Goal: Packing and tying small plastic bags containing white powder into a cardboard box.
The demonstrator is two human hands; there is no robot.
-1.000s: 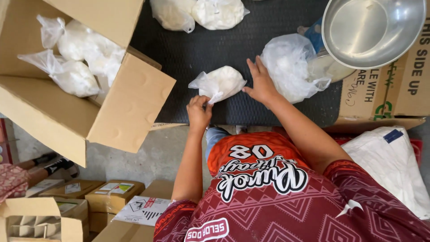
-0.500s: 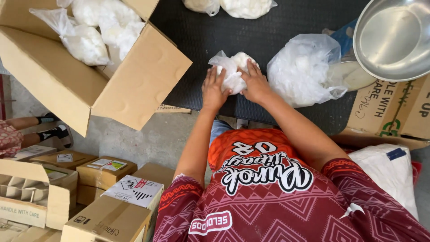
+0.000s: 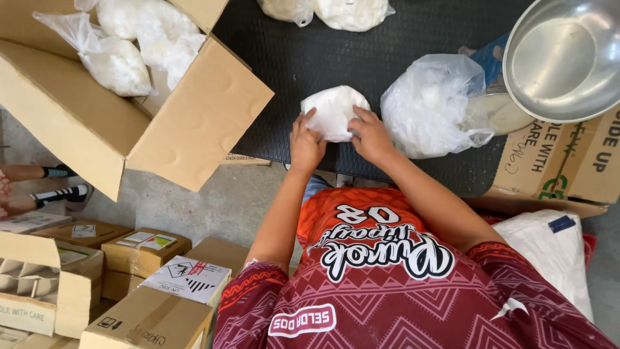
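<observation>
A small clear plastic bag of white powder (image 3: 332,110) rests on the dark ribbed mat (image 3: 361,45). My left hand (image 3: 305,143) grips its left side and my right hand (image 3: 367,134) presses on its right side. A larger loose plastic bag of white powder (image 3: 433,106) lies just right of my right hand. A big open cardboard box (image 3: 194,123) on the left holds several filled bags (image 3: 129,45).
A metal bowl (image 3: 562,61) sits at the top right above a printed carton (image 3: 562,168). Two more filled bags (image 3: 329,10) lie at the mat's far edge. Small cardboard boxes (image 3: 148,271) are stacked at the lower left. Someone's feet (image 3: 45,187) show at the left edge.
Both hands have closed in around the small bag and pressed it into a rounder bundle on the mat. The camera view has shifted, so the big box sits lower in the frame.
</observation>
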